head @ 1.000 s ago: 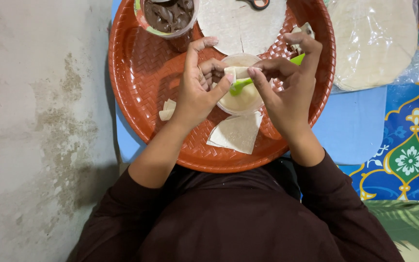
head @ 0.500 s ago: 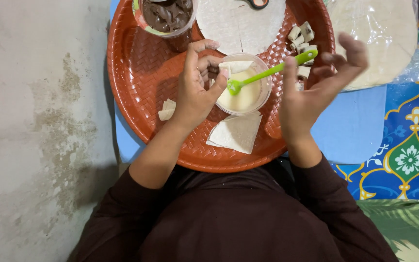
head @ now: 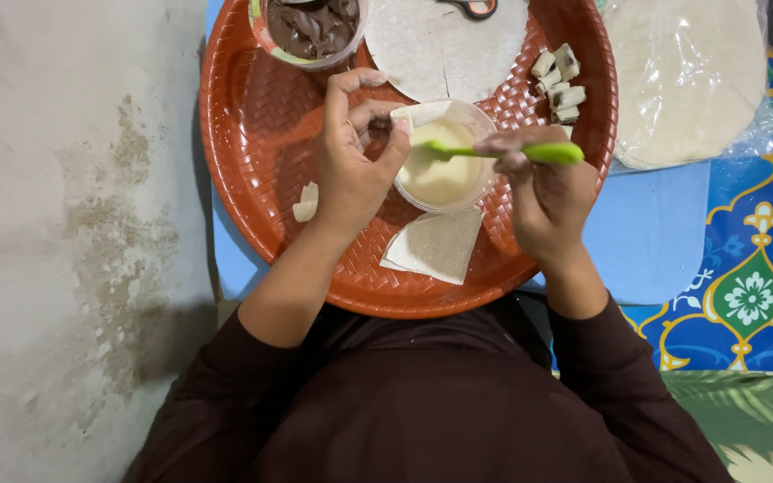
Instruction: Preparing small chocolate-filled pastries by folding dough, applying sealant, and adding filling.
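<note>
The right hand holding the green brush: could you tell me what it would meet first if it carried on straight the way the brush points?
Probably the left hand, which holds a folded wrapper piece at the rim of the small cup of pale paste; the green brush in the right hand points left across it. Depth is unclear.

The right hand [head: 547,192], open and lifted 0.5 s ago, now grips the green spatula [head: 503,152], its tip in the cream cup [head: 445,161].

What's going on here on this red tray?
A person sits over a round red woven tray. Their right hand holds a green spatula dipped into a small cup of pale paste. The left hand pinches a folded pastry piece at the cup's rim. A wrapper triangle lies nearby.
</note>
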